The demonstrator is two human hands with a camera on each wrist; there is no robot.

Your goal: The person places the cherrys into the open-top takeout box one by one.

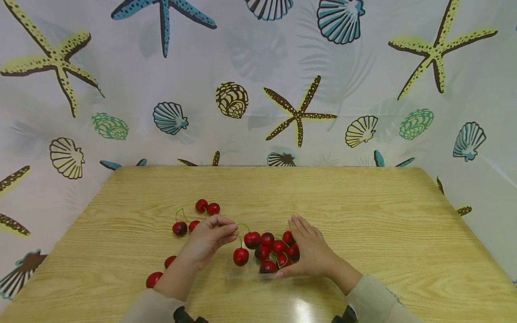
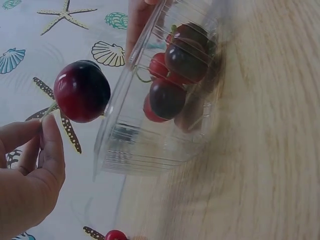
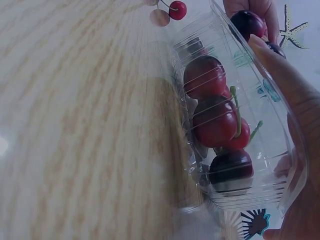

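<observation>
My left hand (image 1: 210, 238) pinches green stems between thumb and fingertips. From them hangs a pair of dark red cherries (image 1: 241, 257), over the left end of a clear plastic container (image 2: 132, 155). In the left wrist view, a held cherry (image 2: 82, 92) shows just outside the container's rim. Several cherries (image 1: 278, 246) with stems lie inside, toward the right end. My right hand (image 1: 312, 252) holds that end, its thumb (image 3: 260, 45) along the near rim and its fingers reaching to the far side. Part of the container is hidden behind this hand.
Loose cherries lie on the wooden table (image 1: 383, 224) left of the container: a pair (image 1: 202, 206) at the back, another pair (image 1: 179, 228) nearer, and more (image 1: 153, 280) partly behind my left forearm. A cloth (image 1: 250, 58) printed with shells and starfish hangs behind the table.
</observation>
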